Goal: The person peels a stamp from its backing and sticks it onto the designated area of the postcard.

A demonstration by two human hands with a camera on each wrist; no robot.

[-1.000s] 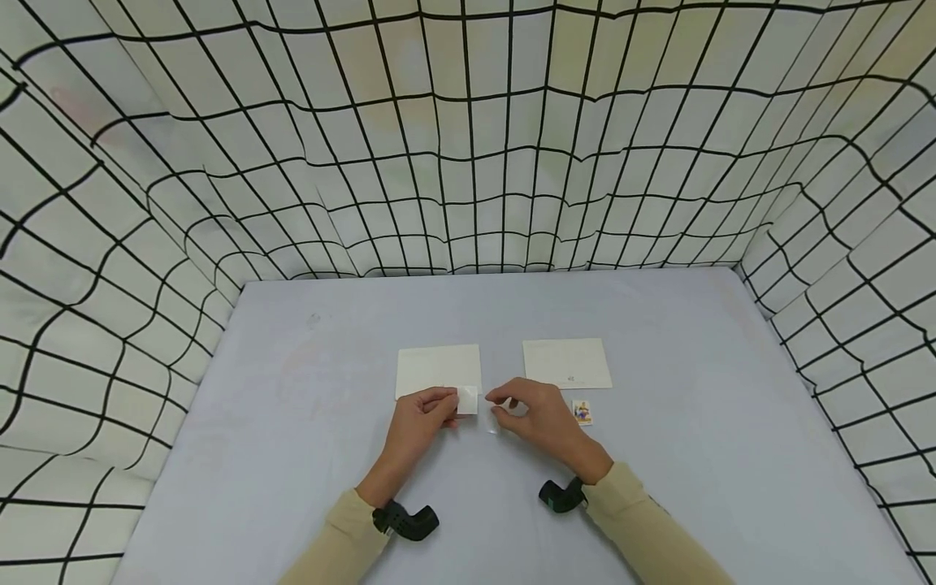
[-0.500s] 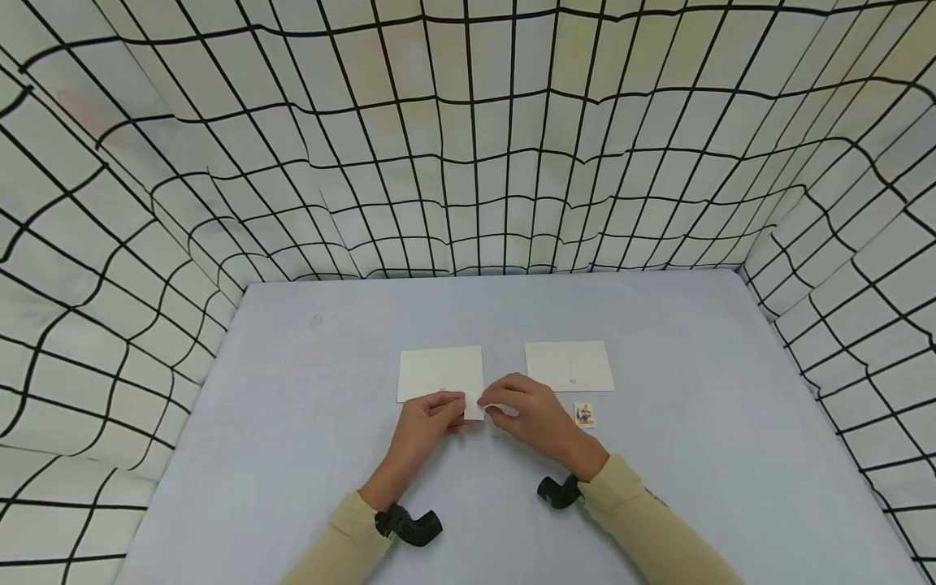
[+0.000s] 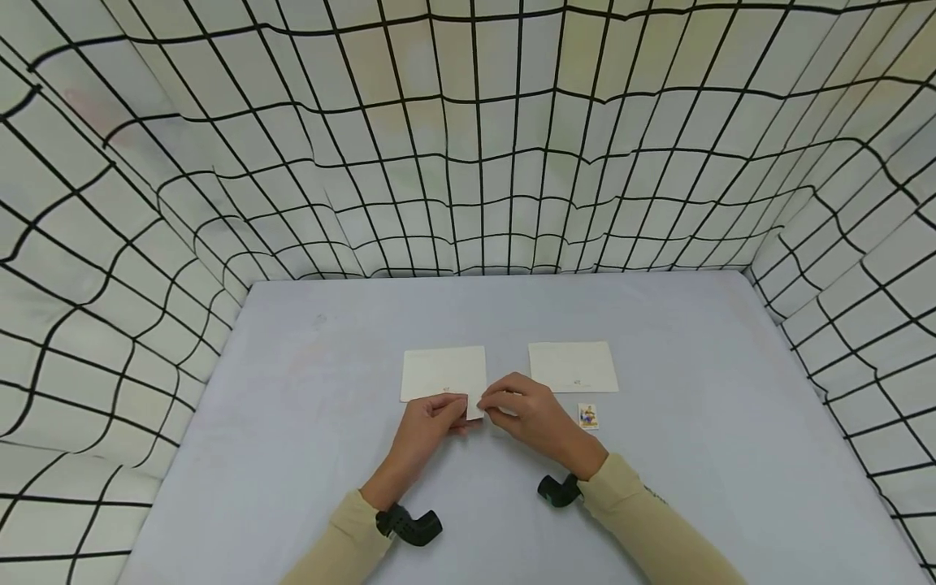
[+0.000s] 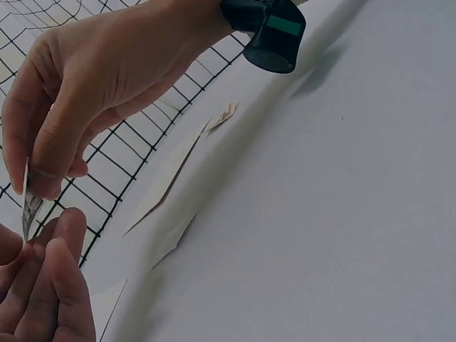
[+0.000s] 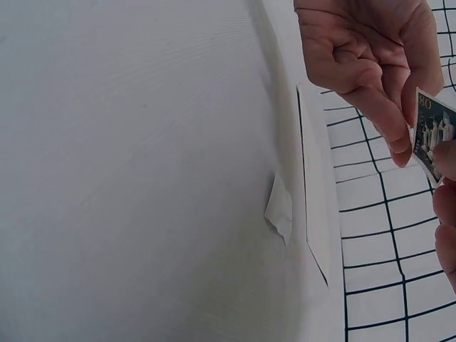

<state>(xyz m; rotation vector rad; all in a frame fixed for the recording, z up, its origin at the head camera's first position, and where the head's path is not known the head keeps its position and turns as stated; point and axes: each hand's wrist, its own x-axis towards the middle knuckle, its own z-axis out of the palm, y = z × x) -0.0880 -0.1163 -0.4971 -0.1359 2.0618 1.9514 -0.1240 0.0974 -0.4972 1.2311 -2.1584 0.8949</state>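
Observation:
My left hand (image 3: pixel 431 418) pinches a small postage stamp (image 3: pixel 474 407) between thumb and fingers, its white back facing up in the head view. At the stamp's right edge, my right hand (image 3: pixel 532 416) pinches it too, thumb and index finger close together. From the right wrist, the dark printed face (image 5: pixel 427 132) shows the figure 80, partly covered by a fingertip. Another stamp (image 3: pixel 588 416), colourful and picture side up, lies on the table just right of my right hand. A pale torn-looking scrap (image 5: pixel 280 208) lies beneath the hands; in the head view it is hidden.
Two cream envelopes lie beyond the hands: the left envelope (image 3: pixel 443 370) directly behind the held stamp, the right envelope (image 3: pixel 573 366) behind the right hand. White cloth covers the table (image 3: pixel 307 439). Black netting (image 3: pixel 468 171) over white sheeting encloses the back and sides.
My right hand has moved left from beside the stamp to its edge, and its fingertips now meet it. The left hand has shifted slightly right and keeps its hold.

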